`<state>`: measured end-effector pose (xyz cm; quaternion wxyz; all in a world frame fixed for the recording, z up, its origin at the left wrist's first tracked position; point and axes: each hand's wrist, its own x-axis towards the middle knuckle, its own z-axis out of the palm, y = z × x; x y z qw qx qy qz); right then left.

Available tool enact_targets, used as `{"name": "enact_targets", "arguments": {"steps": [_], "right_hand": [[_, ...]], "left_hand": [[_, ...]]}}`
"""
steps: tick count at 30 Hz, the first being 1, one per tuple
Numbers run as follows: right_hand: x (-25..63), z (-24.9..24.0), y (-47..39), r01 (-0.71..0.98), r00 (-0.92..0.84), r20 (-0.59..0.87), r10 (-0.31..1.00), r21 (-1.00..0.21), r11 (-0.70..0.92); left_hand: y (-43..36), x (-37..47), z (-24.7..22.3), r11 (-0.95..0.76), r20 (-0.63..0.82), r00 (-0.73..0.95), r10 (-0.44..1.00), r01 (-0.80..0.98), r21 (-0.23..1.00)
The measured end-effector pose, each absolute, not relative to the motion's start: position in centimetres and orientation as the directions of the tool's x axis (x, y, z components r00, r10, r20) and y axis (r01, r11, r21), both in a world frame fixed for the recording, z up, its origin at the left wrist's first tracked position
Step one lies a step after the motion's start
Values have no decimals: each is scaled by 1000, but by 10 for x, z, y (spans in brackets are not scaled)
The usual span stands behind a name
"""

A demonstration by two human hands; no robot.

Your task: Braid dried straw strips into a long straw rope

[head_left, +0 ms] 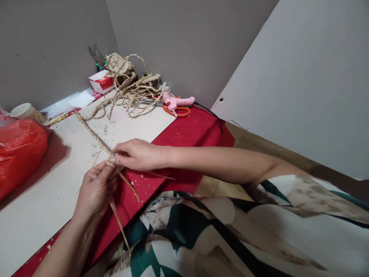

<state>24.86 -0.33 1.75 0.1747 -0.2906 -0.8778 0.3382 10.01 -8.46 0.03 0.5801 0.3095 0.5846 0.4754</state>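
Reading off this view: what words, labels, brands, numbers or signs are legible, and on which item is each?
No text can be read for certain.
Red and white box: pale marks on its side, too small and blurred to read.
Cup: coloured print on its side, too blurred to tell whether it holds words.
Pink glue gun: no lettering that I can make out.

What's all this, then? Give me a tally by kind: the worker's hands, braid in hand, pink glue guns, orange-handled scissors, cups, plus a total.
Hands: 2 (left hand, right hand)
Braid in hand: 1
Pink glue gun: 1
Orange-handled scissors: 1
Cup: 1
Total: 6
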Motion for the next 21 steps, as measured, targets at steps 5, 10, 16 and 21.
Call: {"name": "enact_targets", "arguments": {"steps": [5, 10, 16, 21], "right_hand": [[241, 7, -8, 323, -842, -216, 494, -936, 142], [241, 0, -7, 322, -839, -248, 485, -944, 76], [243, 6, -2, 380, -828, -122, 547, -840, 387], [283, 44, -43, 340, -740, 214, 638, -699, 629]], "left_hand": [[-86, 105, -2, 363, -374, -134, 918, -100, 927], [-87, 109, -1, 367, -373, -170, 912, -63, 928], [-87, 111, -1, 299, -302, -166, 939, -39, 953], [-87, 111, -1, 300, -311, -194, 930, -85, 950]]}}
